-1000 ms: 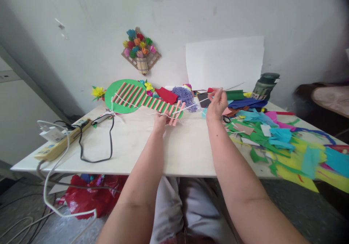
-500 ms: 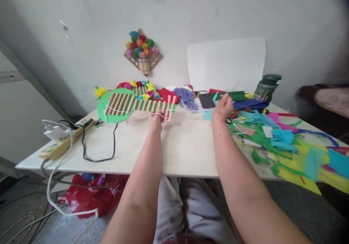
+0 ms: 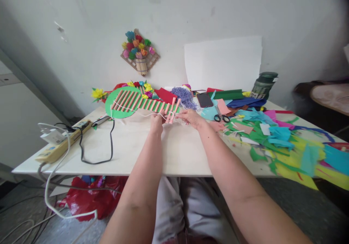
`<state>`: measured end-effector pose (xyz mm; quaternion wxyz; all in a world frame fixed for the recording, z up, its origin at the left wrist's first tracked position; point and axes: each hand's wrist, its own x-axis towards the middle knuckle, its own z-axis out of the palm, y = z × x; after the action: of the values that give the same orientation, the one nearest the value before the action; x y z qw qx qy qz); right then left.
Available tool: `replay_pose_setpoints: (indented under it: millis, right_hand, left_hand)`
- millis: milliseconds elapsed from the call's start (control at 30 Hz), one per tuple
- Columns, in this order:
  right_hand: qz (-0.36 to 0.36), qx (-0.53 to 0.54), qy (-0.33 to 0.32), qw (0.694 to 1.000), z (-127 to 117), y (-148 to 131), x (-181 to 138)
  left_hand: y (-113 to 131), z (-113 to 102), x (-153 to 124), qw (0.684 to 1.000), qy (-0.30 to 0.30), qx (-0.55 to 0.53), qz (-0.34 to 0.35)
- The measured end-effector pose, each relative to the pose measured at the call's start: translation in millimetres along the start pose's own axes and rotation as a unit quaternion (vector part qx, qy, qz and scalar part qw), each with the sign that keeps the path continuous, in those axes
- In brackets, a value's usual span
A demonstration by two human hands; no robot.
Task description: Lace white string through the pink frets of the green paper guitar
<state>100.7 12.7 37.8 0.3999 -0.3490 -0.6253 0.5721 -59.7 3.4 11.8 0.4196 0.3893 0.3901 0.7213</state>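
Observation:
A green paper shape with a round end and a long strip carries a row of pink paper rolls tied by white string. It lies across the middle of the white table. My left hand pinches the strip's right end by the last pink rolls. My right hand is just to the right of it, fingers pinched on the white string beside the last rolls.
Scissors, a dark phone and purple yarn lie behind my right hand. Coloured paper scraps cover the table's right side. A power strip with cables lies at left. A dark green bottle stands near the wall.
My right hand came in from the right, from near the phone to the strip's end beside my left hand. The taut string went slack. The green piece shifted slightly.

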Motion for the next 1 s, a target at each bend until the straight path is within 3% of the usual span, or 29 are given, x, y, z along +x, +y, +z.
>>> replay_pose_setpoints:
  millis: [100,200,267,367,467,533,600,800,1000]
  right_hand:
    - [-0.081,0.125,0.119,0.982,-11,-5,2]
    - [-0.158,0.206,0.281,0.924,-26,-8,6]
    - [-0.173,0.212,0.366,0.89,-34,-7,9]
    - [-0.139,0.124,0.465,0.865,-44,-4,10]
    - [-0.044,-0.08,0.524,0.847,-48,-5,5]
    - [0.033,-0.209,0.516,0.83,-46,-9,1]
    - [0.061,-0.297,0.471,0.828,-42,-12,-1]
    - [-0.114,-0.407,0.267,0.866,-26,-7,5]
    - [-0.158,-0.437,0.152,0.872,-23,4,7]
  left_hand:
    - [1,-1,0,1.0,0.017,0.008,-0.004]
    - [3,0,-1,1.0,0.013,0.018,-0.018]
    - [6,0,-3,0.999,0.002,0.022,-0.023]
    - [8,1,-4,1.0,-0.002,0.02,-0.021]
    - [7,0,-4,0.999,0.007,0.031,-0.019]
    - [7,-1,-3,0.999,0.009,0.039,-0.011]
    - [5,-2,-3,0.999,0.006,0.038,-0.003]
    - [2,-3,-1,0.999,0.008,0.027,0.016]
    - [4,-2,-3,0.999,-0.013,0.027,0.039]
